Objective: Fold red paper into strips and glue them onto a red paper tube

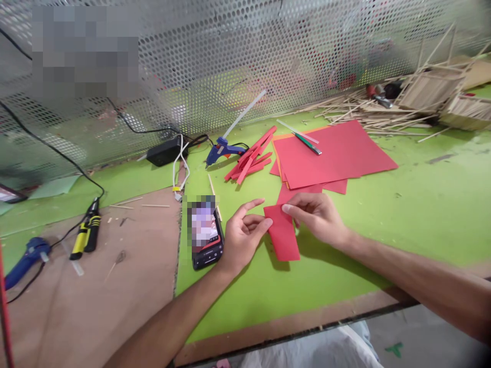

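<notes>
Between my two hands, a small rectangle of red paper (pixel 284 240) is held up over the green tabletop, its long side running toward me. My left hand (pixel 245 232) pinches its left edge between thumb and fingers, with the index finger stretched out. At the top right corner, my right hand (pixel 316 217) pinches it with thumb and forefinger. Behind the hands lies a stack of red sheets (pixel 330 158), an orange one showing at its edge. A green craft knife (pixel 308 143) rests on the stack. Several folded red paper strips (pixel 251 158) lie in a pile to its left.
A phone (pixel 207 235) with a lit screen lies beside my left wrist. A blue glue gun (pixel 222 151) holding a glue stick stands behind it, near a black adapter (pixel 164 151). Pliers (pixel 88 230) and another blue glue gun (pixel 28 260) are at left. Wooden sticks (pixel 353 110) lie back right.
</notes>
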Demonstrator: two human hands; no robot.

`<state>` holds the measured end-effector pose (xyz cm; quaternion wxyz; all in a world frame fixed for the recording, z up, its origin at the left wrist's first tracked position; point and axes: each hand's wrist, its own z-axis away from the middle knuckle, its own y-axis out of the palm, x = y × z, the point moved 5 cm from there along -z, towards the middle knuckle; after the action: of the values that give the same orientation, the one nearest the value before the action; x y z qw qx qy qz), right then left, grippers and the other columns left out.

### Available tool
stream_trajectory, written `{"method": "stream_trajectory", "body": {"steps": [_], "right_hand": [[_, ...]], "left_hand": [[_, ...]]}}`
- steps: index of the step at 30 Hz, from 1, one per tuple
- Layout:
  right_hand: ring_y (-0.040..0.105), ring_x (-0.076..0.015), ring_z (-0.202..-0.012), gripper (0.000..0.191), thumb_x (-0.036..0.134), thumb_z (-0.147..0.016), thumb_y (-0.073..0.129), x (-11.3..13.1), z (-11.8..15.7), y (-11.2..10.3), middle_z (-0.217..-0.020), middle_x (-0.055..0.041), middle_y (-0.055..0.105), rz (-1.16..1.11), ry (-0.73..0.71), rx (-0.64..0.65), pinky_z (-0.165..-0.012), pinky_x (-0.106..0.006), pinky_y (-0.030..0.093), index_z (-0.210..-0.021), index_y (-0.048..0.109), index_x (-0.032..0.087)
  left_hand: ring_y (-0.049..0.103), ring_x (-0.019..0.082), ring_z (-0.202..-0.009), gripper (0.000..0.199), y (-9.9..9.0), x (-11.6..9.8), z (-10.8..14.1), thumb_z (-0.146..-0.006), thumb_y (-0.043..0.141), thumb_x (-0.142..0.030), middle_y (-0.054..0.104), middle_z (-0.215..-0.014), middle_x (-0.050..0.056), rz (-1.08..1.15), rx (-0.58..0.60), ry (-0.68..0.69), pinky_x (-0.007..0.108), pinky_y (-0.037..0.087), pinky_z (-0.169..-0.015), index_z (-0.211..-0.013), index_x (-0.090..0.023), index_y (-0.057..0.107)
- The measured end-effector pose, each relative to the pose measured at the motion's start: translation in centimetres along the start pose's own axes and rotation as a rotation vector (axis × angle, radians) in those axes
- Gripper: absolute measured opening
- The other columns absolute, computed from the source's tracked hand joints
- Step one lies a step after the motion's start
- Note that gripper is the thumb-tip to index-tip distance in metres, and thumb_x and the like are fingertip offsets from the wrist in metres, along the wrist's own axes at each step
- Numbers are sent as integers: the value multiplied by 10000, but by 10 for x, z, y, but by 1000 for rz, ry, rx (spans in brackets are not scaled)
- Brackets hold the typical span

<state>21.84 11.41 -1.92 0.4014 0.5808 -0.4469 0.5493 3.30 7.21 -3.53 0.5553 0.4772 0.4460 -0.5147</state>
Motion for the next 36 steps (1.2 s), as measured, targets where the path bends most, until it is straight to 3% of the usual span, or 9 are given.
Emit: {"method": "stream_trajectory", "body": {"steps": [7, 16, 25, 32, 36], "right_hand": [[541, -125, -474, 443, 587, -831, 820, 0, -2, -4, -563, -4, 634, -8, 26, -28, -453, -254, 425, -698, 697, 182], [527, -118, -466, 402, 544, -838, 812, -1, -5, -11, -565, -4, 639, -14, 17, -80, -446, -253, 413, -698, 700, 184], [573, -143, -486, 375, 520, -835, 827, -9, -9, -21, -568, -11, 654, -54, 41, -135, -471, -275, 434, -715, 695, 190], [586, -140, -451, 363, 503, -830, 849, -10, -13, -29, -577, -2, 654, -114, 44, -183, -437, -270, 450, -725, 702, 188], [567, -133, -438, 365, 506, -830, 848, -10, -15, -31, -568, -1, 645, -116, 55, -194, -404, -257, 422, -730, 701, 188]], "left_hand": [[787, 187, -795, 611, 3, 3, 2, -838, 869, -397, 808, -842, 43, -32, 55, 17, 227, 612, -705, -1355, -157, 650], [789, 193, -841, 644, 4, 5, 2, -862, 855, -381, 811, -891, 54, -55, 82, 15, 239, 622, -750, -1415, -153, 618], [769, 159, -823, 645, 6, 5, 4, -847, 857, -254, 790, -854, 8, -103, 112, 25, 219, 600, -790, -1435, -173, 603], [764, 164, -806, 446, 8, 8, 4, -953, 758, -322, 768, -900, 25, -143, 184, 41, 255, 599, -781, -1362, -185, 647], [730, 144, -767, 425, 7, 7, 5, -972, 729, -316, 739, -906, 15, -174, 166, 69, 244, 574, -747, -1366, -189, 632]]}}
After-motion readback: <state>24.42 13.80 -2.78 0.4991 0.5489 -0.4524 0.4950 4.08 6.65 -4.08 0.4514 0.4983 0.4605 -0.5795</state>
